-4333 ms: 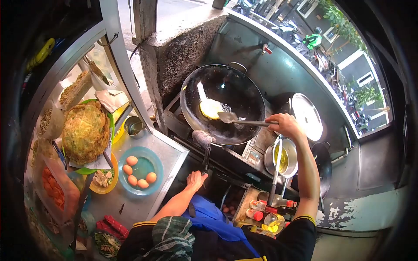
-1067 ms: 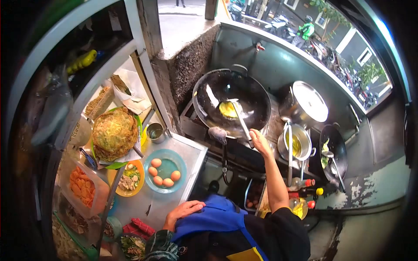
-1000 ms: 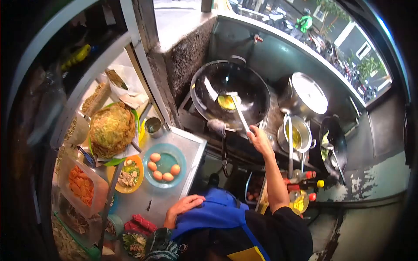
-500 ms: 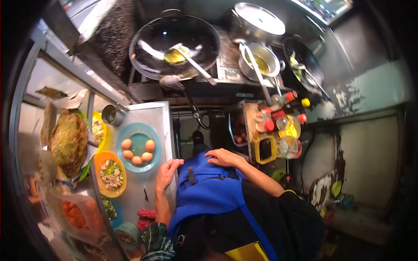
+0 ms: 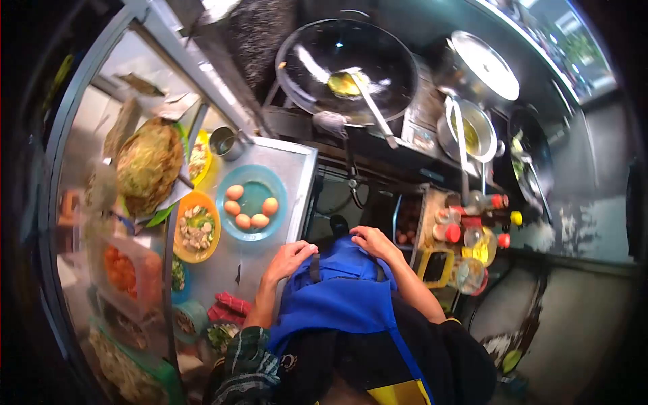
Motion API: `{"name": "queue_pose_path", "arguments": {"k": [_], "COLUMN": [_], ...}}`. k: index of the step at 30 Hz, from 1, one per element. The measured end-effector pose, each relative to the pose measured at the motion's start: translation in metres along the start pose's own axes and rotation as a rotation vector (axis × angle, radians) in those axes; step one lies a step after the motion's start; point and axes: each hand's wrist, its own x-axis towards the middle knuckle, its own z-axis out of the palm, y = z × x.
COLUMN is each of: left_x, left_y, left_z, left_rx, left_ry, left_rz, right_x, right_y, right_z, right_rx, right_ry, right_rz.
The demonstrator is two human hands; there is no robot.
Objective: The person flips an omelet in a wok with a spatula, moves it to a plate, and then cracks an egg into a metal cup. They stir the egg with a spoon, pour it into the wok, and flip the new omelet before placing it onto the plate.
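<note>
We see both hands resting on the blue apron point(image 5: 337, 290) at the person's front; the left hand point(image 5: 289, 260) lies with fingers loosely spread on the apron's upper left edge, just beside the near edge of the steel worktop point(image 5: 297, 162), and it holds nothing; the right hand point(image 5: 373, 241) lies on the apron's top right, fingers curled lightly against the cloth, and we cannot tell whether it pinches the fabric or merely presses on it; the two hands sit near each other with the apron strap between them. On the worktop to the left we see a blue plate point(image 5: 252, 202) carrying five eggs point(image 5: 235, 192), an orange bowl point(image 5: 196, 226) of chopped ingredients just beside it on its left, and a large omelette point(image 5: 148, 164) on a green plate farther left; a small metal cup point(image 5: 223, 142) stands at the far corner of the worktop. At the far side a black wok point(image 5: 317, 64) sits on the stove with a yellow egg point(image 5: 345, 84) frying in it; a spatula point(image 5: 370, 104) rests in the wok, its blade on the egg and its handle leaning over the near right rim, well apart from either hand. To the right we see a lidded pot point(image 5: 482, 64), a small pot of oil point(image 5: 472, 131) with a ladle in it, and red-capped bottles point(image 5: 449, 231) in a rack.
</note>
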Motion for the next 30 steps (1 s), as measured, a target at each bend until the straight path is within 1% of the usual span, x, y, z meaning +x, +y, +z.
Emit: {"name": "queue_pose_path", "arguments": {"k": [1,2,3,4,5,6,7,8,9,10,11,12,13,14,15,16,17,18,20,21,24,26,27,29,30], "left_x": [-0.002,-0.006,-0.012,-0.020,-0.024,-0.029,-0.035,-0.042,-0.051,-0.056,-0.060,-0.063,-0.066,-0.070,-0.073,-0.076,-0.079,-0.081,-0.083,-0.080,-0.082,-0.079,-0.080,-0.080,-0.082], "left_y": [-0.001,-0.002,0.006,0.011,0.004,0.001,0.000,0.002,0.004,0.005,-0.002,-0.001,-0.001,-0.003,-0.005,-0.007,-0.006,-0.004,-0.004,-0.008,-0.010,-0.015,-0.014,-0.010,-0.006], "left_z": [0.004,0.004,0.005,0.006,0.010,0.013,0.017,0.022,0.028,0.034,0.040,0.049,0.057,0.063,0.068,0.073,0.074,0.076,0.079,0.082,0.086,0.090,0.091,0.092,0.092], "left_rx": [-0.028,-0.042,-0.023,-0.011,0.003,-0.012,-0.036,-0.059,-0.049,-0.037,-0.046,-0.083,-0.138,-0.187,-0.228,-0.270,-0.268,-0.268,-0.258,-0.261,-0.226,-0.211,-0.225,-0.246,-0.238], "left_ry": [0.103,0.161,0.183,0.212,0.268,0.303,0.353,0.403,0.461,0.505,0.494,0.587,0.621,0.663,0.685,0.717,0.742,0.757,0.803,0.823,0.845,0.840,0.833,0.828,0.815], "left_rz": [0.059,0.047,-0.016,-0.089,-0.013,-0.011,-0.013,-0.013,-0.032,-0.047,-0.043,-0.049,-0.055,-0.058,-0.062,-0.067,-0.088,-0.106,-0.104,-0.095,-0.099,-0.098,-0.094,-0.087,-0.083], "right_x": [0.020,0.039,0.058,0.082,0.105,0.123,0.140,0.163,0.172,0.183,0.194,0.198,0.206,0.216,0.221,0.222,0.237,0.233,0.234,0.236,0.227,0.225,0.228,0.226,0.234], "right_y": [-0.004,-0.009,-0.005,0.001,0.005,0.002,0.008,0.023,0.023,0.028,0.035,0.033,0.048,0.070,0.075,0.072,0.097,0.070,0.062,0.055,0.045,0.044,0.040,0.042,0.054], "right_z": [-0.008,-0.013,-0.014,-0.015,-0.019,-0.024,-0.028,-0.026,-0.030,-0.032,-0.034,-0.036,-0.038,-0.040,-0.041,-0.046,-0.047,-0.045,-0.052,-0.051,-0.057,-0.055,-0.057,-0.062,-0.061], "right_rx": [-0.153,-0.307,-0.394,-0.539,-0.613,-0.751,-0.793,-0.843,-0.880,-0.989,-1.029,-1.133,-1.193,-1.177,-1.144,-1.154,-1.128,-1.231,-1.244,-1.251,-1.343,-1.257,-1.258,-1.240,-1.212], "right_ry": [-0.001,-0.002,0.081,0.110,0.064,0.050,0.066,0.062,0.071,0.062,0.055,0.017,0.025,0.087,0.045,0.046,0.058,-0.194,-0.252,-0.259,-0.210,-0.204,-0.275,-0.288,-0.302], "right_rz": [0.004,-0.004,-0.126,-0.206,-0.194,-0.254,-0.368,-0.433,-0.548,-0.573,-0.636,-0.627,-0.689,-0.839,-0.801,-0.925,-0.999,-0.613,-0.585,-0.628,-0.563,-0.473,-0.374,-0.399,-0.430]}}
